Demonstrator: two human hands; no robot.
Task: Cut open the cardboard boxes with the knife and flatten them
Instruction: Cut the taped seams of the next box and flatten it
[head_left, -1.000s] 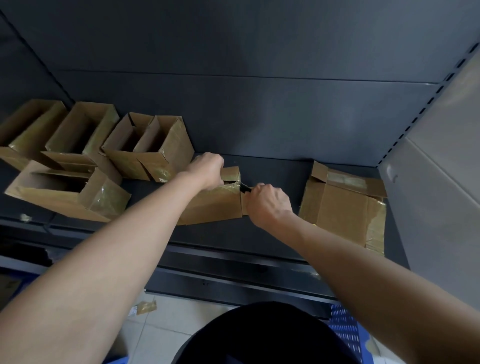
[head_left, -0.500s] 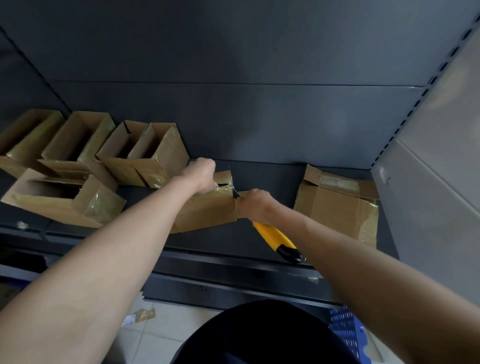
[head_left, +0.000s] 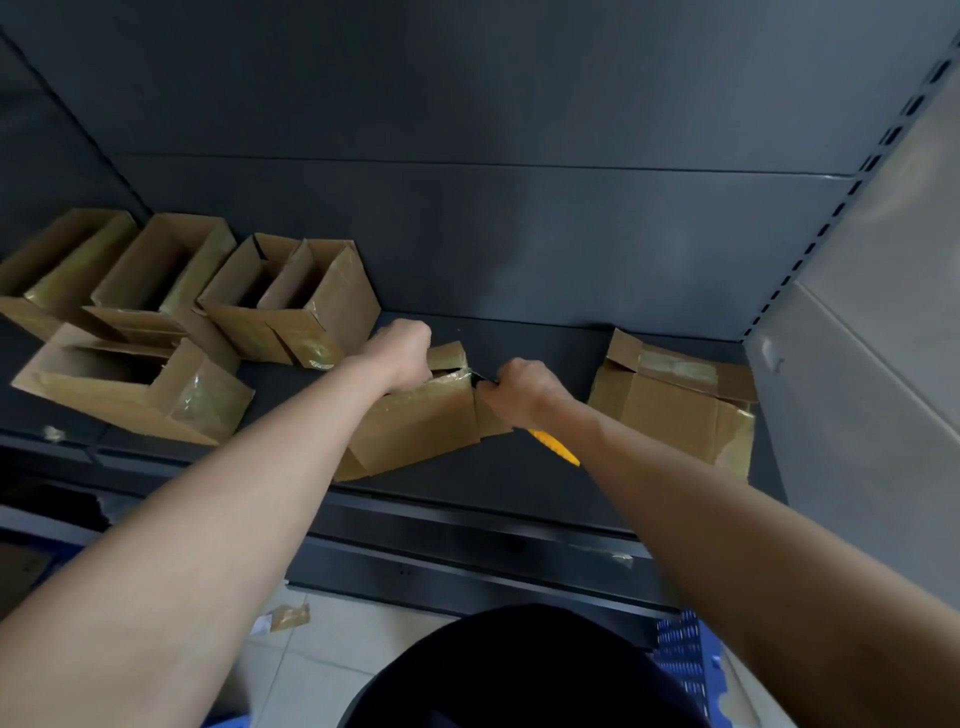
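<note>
The box (head_left: 415, 431) being cut stands in the middle of the shelf (head_left: 493, 473), near its front edge, between a cluster of open boxes (head_left: 291, 312) to the left and a flattened box (head_left: 670, 410) to the right. The left hand (head_left: 402, 353) is curled over the box's top edge and grips it. The right hand (head_left: 522, 389) is closed round the knife (head_left: 556, 448), whose yellow handle sticks out under the wrist. The blade is at the taped top corner of the box, too dark and small to see clearly.

The two hands are close together, so the main risk is probably the blade slipping toward the left fingers. The cut should run shallow along the tape seam and away from the gripping hand. The left hand should press the box down so it neither slides nor tips. Glossy tape may snag, so a steady pull looks safer than a jerk.
</note>
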